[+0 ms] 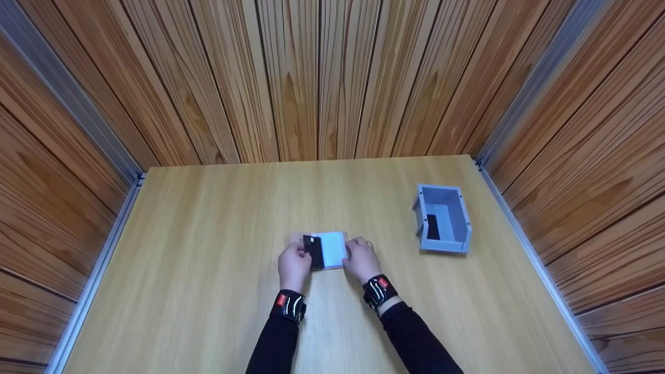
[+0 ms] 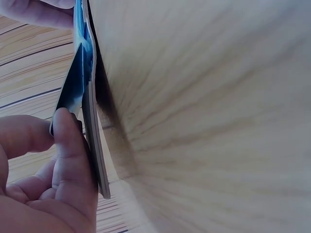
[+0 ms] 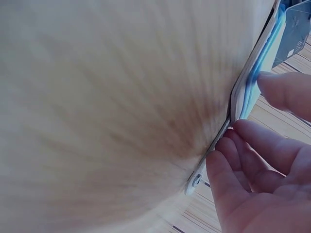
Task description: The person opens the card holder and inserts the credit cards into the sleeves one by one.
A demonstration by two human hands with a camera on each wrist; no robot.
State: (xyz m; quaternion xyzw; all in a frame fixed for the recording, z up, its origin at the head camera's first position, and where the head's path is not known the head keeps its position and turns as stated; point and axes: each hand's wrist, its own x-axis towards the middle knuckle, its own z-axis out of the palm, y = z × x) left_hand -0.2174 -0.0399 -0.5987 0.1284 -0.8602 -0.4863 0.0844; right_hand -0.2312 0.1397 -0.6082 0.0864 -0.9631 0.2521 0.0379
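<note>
The table (image 1: 208, 223) carries a grey bin (image 1: 444, 245); well left of it, the right hand (image 1: 362, 261) and left hand (image 1: 294, 267) have fingers bent; between them, an opened card holder (image 1: 334, 251), edge pinched by the right; the left pinches a black card (image 1: 314, 252).

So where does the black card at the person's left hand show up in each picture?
Head: black card just below the middle, at the left hand.
Left wrist: black card left of centre, tilted, at the fingertips.
Right wrist: black card in the top right corner, partly cut off.
Shared landmark: the light-blue layer beside it.
</note>
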